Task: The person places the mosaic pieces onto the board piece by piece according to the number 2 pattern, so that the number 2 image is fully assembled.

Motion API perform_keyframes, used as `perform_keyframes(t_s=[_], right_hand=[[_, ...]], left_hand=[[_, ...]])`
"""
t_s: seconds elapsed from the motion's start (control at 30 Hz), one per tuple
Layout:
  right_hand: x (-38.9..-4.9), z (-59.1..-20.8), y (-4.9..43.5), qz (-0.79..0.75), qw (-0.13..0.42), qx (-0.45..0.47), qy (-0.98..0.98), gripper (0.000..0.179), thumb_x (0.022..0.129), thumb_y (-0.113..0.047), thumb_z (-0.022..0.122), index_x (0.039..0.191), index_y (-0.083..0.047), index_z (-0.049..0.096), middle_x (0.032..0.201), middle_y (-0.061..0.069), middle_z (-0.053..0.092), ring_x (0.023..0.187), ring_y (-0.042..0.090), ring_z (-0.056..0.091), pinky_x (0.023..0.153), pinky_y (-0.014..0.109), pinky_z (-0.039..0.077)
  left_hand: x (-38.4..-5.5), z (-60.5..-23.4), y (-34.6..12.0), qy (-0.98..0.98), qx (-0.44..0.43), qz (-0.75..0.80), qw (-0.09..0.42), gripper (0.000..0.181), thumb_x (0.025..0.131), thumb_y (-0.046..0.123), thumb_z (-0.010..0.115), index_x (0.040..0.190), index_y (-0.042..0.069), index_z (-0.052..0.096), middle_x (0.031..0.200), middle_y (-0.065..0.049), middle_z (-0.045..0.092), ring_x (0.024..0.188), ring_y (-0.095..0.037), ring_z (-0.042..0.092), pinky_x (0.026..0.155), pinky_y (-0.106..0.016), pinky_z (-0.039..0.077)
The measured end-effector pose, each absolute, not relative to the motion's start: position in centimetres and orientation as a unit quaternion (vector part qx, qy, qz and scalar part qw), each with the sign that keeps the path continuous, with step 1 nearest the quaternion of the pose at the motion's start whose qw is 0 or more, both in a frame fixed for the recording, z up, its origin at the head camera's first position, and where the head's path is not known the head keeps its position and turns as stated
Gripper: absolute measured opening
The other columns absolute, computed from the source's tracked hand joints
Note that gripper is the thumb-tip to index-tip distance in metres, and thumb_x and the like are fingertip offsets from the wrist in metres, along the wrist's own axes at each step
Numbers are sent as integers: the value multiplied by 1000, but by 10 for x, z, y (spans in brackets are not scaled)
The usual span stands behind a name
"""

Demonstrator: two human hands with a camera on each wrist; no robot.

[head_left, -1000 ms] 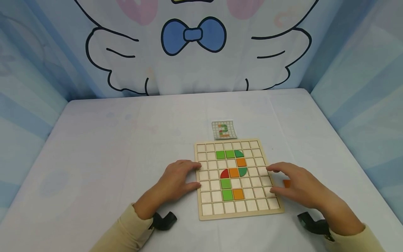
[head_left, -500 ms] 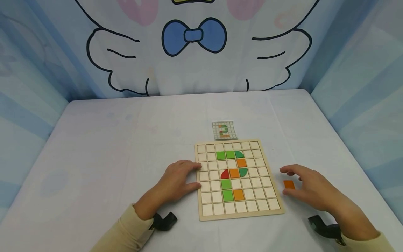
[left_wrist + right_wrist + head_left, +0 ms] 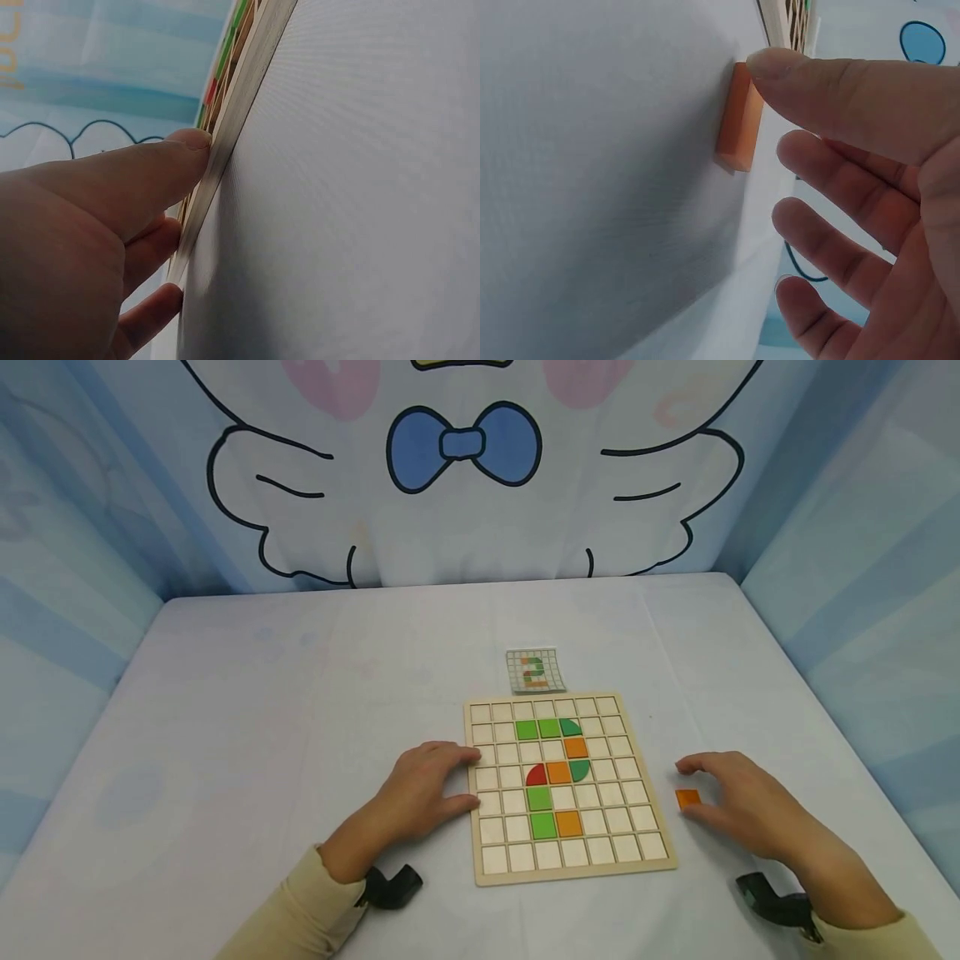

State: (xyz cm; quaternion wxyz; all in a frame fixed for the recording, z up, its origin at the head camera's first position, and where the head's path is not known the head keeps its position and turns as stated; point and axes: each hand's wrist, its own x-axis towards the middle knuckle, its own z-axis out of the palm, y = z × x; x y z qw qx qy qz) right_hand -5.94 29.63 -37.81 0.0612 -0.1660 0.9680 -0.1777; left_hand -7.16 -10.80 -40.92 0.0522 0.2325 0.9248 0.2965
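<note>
A wooden grid board (image 3: 570,875) lies on the table, several green and orange square tiles (image 3: 569,823), a red quarter-round tile (image 3: 536,775) and dark green quarter-round tiles (image 3: 570,727) sitting in its cells. My left hand (image 3: 423,789) touches the board's left edge with thumb and fingertips; the left wrist view shows the thumb against the board's side (image 3: 240,105). Right of the board lies a loose orange square block (image 3: 686,797). Over it my right hand (image 3: 738,797) spreads its thumb and fingers, the thumb tip right at the orange block (image 3: 739,120) in the right wrist view.
A small pattern card (image 3: 535,671) with a colored figure on a grid lies just beyond the board's far edge. White cloth covers the table (image 3: 262,710). Printed curtains (image 3: 465,527) stand behind it and on both sides.
My right hand has moved right, away from the board's right edge, to the loose orange block. The left hand has stayed at the board's left edge.
</note>
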Motion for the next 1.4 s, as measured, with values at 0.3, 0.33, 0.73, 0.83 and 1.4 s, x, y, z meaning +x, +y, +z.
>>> perform_keyframes(t_s=[0.3,0.33,0.73,0.83,1.4], right_hand=[[-61,-381,296,-174,58,-163,969,42,78,-13,85,113,2,67,108,12,68,100,35,61,86,54,49],[-62,-381,296,-173,59,-161,970,41,78,-13,85,113,1,67,106,11,68,98,34,62,84,54,49],[-66,-380,296,-169,91,-136,972,34,82,-14,82,110,-1,67,98,5,68,90,28,62,79,51,52],[-66,-381,296,-162,86,-138,973,30,82,-13,82,106,-1,69,96,4,68,89,28,63,80,52,52],[-65,-376,282,-183,45,-149,971,33,83,-14,82,109,1,69,96,3,68,88,23,63,73,40,55]], left_hand=[[-71,-409,-108,925,232,295,53,53,84,24,84,130,7,64,126,-6,65,124,-29,54,104,-50,41],[-71,-409,-108,925,232,295,53,53,84,24,84,130,7,64,126,-6,65,124,-29,54,104,-50,41],[-72,-406,-108,925,233,294,52,53,84,24,83,130,6,64,126,-6,65,124,-30,54,104,-50,41],[-72,-407,-108,926,232,294,53,53,84,24,83,130,7,64,126,-6,65,124,-29,54,104,-50,41],[-71,-407,-107,925,230,297,52,54,83,24,84,130,7,64,127,-6,65,124,-29,54,103,-51,41]])
